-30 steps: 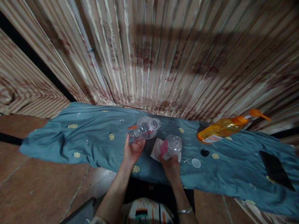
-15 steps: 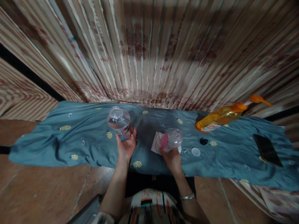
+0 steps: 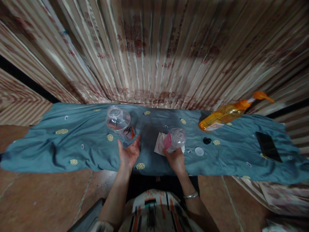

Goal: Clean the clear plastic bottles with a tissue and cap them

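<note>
A large clear plastic cup (image 3: 120, 121) with a domed lid and dark and orange print stands on the left half of the cloth. My left hand (image 3: 129, 152) is just below its base, palm up and fingers spread, holding nothing. At the middle, my right hand (image 3: 175, 158) has its fingers closed on the near side of a smaller clear cup (image 3: 178, 138) with a pink patch. Partly beneath that small cup lies a pale paper packet (image 3: 159, 145).
An orange pump bottle (image 3: 222, 117) leans at the right rear. Near it are a small black object (image 3: 207, 140) and a white round lid (image 3: 199, 151). A black phone-like slab (image 3: 268, 146) lies far right. A striped curtain (image 3: 154, 58) hangs behind the cloth (image 3: 89, 141).
The camera view has shifted slightly. My left hand now sits a little apart from the large cup, its fingers no longer around the base. My right hand stays at the small cup.
</note>
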{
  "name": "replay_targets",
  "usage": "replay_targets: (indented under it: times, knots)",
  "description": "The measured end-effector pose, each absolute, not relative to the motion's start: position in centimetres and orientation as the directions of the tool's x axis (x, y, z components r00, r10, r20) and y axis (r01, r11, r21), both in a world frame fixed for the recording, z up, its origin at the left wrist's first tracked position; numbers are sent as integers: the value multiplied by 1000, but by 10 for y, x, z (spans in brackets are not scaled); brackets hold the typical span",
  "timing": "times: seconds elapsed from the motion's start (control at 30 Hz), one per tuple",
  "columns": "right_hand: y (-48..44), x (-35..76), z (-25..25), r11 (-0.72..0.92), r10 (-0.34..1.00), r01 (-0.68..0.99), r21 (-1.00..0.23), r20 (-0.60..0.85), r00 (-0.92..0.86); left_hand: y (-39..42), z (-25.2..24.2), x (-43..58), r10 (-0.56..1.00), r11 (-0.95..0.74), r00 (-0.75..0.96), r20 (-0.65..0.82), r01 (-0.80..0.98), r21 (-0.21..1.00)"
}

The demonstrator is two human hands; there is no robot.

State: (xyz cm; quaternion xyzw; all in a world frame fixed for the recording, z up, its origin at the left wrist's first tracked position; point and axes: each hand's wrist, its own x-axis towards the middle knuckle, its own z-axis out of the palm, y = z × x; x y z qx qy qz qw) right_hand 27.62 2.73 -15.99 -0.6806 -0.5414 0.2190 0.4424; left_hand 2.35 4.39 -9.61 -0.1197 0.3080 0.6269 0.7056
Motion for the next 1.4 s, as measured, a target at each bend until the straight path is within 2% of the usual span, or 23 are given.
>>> replay_targets:
  times: [0.17,0.3,0.43,0.57,0.73,0.83,0.9,1.07,1.23,1.4]
  knots:
    - [27,275,-162,-4,941,576,-818,193,279,28,-110,62,875,268,-33,-484,-799,539]
    - [28,275,-170,56,934,603,-796,255,250,30,-115,95,955,162,-125,-269,-541,825]
    - [30,276,-173,136,937,610,-781,302,177,50,-120,118,995,47,-71,-69,-274,961]
    - [33,277,-169,179,945,603,-777,307,115,73,-124,133,995,-43,82,54,-131,990]
    - [21,284,-159,197,961,615,-764,276,35,82,-132,139,977,-105,184,111,-38,994]
    - [6,308,-147,191,963,666,-721,270,16,80,-137,138,977,-121,181,116,13,993]
    - [2,337,-137,149,956,711,-687,284,73,78,-141,138,981,-126,155,117,47,991]
    - [31,430,-117,18,905,863,-505,374,200,74,-146,143,990,-137,40,133,135,981]
    - [70,474,-114,8,985,953,-302,166,45,72,-149,140,988,-156,22,154,180,971]
    - [75,476,-107,16,999,980,-199,38,-9,69,-154,131,988,-144,84,130,185,972]
